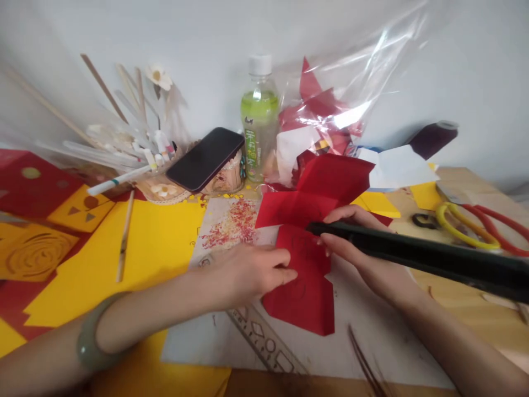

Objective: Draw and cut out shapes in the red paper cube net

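A folded red paper cut-out with flaps, some standing up, lies over a grey-white work sheet. The curled fingers of my left hand press together at the paper's left side; a green bangle circles that wrist. Opposite, my right hand closes thumb and fingers around the narrow end of a long black bar-like tool, whose tip meets the red paper. The bar runs out at the right edge, so I cannot tell its kind. A stencil ruler lies partly beneath my left hand.
Yellow paper with a thin stick covers the left. Behind stand a phone, a drink bottle and a clear bag holding red paper. Scissors lie right. Red and yellow scraps dot the sheet.
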{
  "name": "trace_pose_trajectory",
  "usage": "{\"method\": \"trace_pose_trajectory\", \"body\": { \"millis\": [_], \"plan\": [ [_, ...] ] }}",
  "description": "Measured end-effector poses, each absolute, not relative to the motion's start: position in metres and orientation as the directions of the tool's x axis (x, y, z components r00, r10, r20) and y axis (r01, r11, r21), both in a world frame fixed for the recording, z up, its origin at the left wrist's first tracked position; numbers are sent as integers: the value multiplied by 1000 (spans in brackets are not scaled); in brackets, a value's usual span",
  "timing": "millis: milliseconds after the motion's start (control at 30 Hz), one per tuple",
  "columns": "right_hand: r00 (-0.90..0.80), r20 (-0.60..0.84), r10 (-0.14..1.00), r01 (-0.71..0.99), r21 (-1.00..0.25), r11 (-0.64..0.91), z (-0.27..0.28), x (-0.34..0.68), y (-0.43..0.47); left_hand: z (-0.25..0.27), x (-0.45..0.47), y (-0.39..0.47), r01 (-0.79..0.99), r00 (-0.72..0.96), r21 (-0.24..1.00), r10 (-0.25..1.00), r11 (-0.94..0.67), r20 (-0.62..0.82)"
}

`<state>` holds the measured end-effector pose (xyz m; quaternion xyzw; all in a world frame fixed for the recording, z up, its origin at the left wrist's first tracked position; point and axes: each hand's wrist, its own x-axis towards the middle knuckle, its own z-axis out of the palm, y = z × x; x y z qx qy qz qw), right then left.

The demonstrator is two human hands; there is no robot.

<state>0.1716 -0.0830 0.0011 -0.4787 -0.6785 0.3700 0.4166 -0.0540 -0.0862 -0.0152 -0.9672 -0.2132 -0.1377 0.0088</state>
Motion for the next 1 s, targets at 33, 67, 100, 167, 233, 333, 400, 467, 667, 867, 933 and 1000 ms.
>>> {"method": "trace_pose_trajectory", "body": {
  "millis": [33, 67, 100, 167, 233, 333, 400, 467, 667, 867, 933, 1000],
  "plan": [
    [-198, 158, 967, 310, -926, 215, 1, 171, -84, -13, -50, -82, 416, 875, 73, 421, -906, 238],
    [-209, 104, 972, 281, -946, 162, 1, 169, -84, -10, -47, -77, 405, 885, 123, 422, -906, 196],
    [-220, 60, 974, 261, -958, 118, -1, 168, -84, -7, -44, -74, 394, 897, 163, 417, -904, 147],
    [-224, 6, 975, 233, -971, 60, -6, 164, -82, -1, -39, -70, 373, 917, 203, 393, -905, 71],
    [-181, -19, 983, 178, -984, 14, -12, 161, -79, 5, -37, -72, 373, 924, 162, 382, -914, 29],
    [-111, -37, 993, 69, -997, -29, -21, 160, -76, 10, -35, -79, 369, 929, 13, 369, -929, 5],
    [-103, -29, 994, 52, -998, -24, -24, 161, -75, 11, -34, -84, 345, 938, -59, 345, -937, 4],
    [-106, -28, 994, 61, -998, -22, -24, 161, -75, 12, -32, -86, 314, 949, -76, 314, -946, 14],
    [-102, -18, 995, 75, -997, -11, -21, 158, -75, 20, -20, -85, 225, 973, -124, 230, -966, -23],
    [-104, -7, 995, 125, -992, 6, -21, 158, -74, 24, -9, -88, 172, 976, -188, 194, -967, -103],
    [-102, -4, 995, 119, -993, 8, -21, 158, -74, 23, -9, -90, 150, 979, -214, 175, -965, -101],
    [-105, -8, 994, 106, -994, 3, -21, 158, -75, 21, -10, -91, 129, 985, -238, 152, -963, -81]
  ]
}}
